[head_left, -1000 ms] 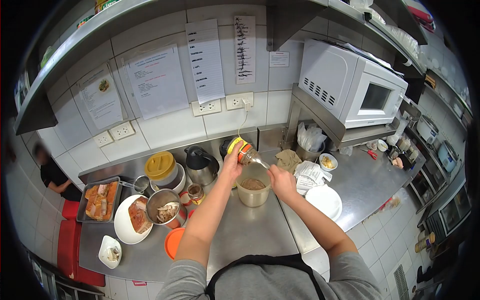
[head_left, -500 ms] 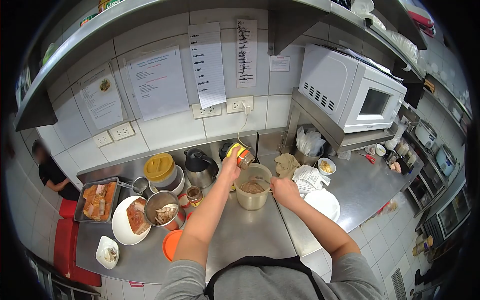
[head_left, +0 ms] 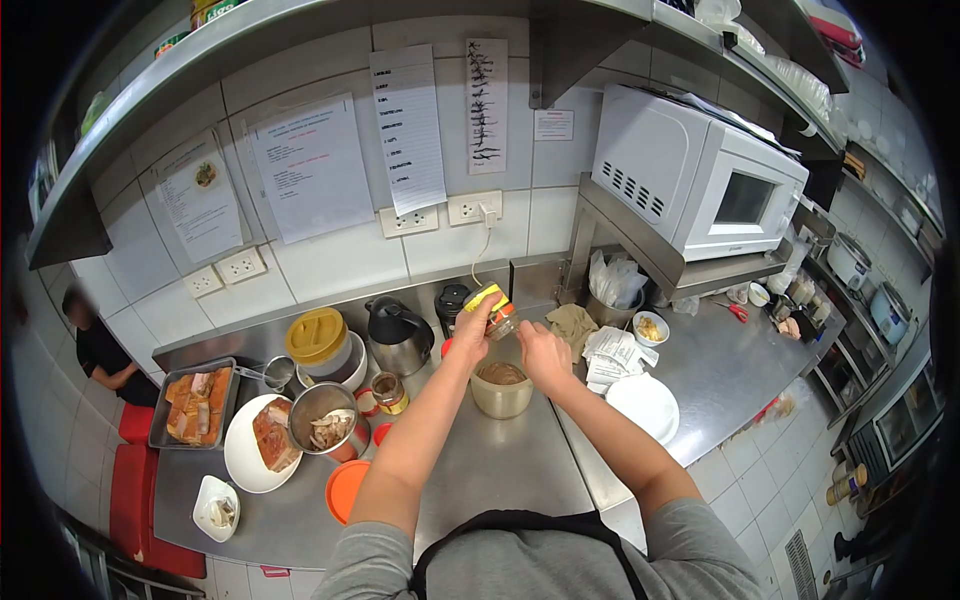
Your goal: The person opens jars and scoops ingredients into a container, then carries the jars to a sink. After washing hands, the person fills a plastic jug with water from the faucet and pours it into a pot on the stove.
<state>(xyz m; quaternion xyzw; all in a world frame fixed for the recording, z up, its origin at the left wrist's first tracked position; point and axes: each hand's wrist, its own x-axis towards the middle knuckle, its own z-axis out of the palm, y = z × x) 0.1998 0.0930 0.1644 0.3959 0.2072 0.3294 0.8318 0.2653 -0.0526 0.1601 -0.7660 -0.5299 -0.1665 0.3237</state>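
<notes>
Tilted over a pale round container is a glass jar with a yellow label, gripped in my left hand. My right hand is closed beside the jar's mouth; the spoon it held in the earlier views is mostly hidden now. Brown paste lies inside the container below. Left of my left forearm, an open jar of dark contents stands near a steel pot holding pale pieces of food.
A white plate with meat, a metal tray of meat and an orange lid are left. Behind are a black-topped jug and a yellow-lidded tub. Right are white plates and a microwave. A person stands far left.
My right hand has gone from the jar down into the container with the spoon, then back up beside the jar. My left hand keeps hold of the jar, shifted slightly.
</notes>
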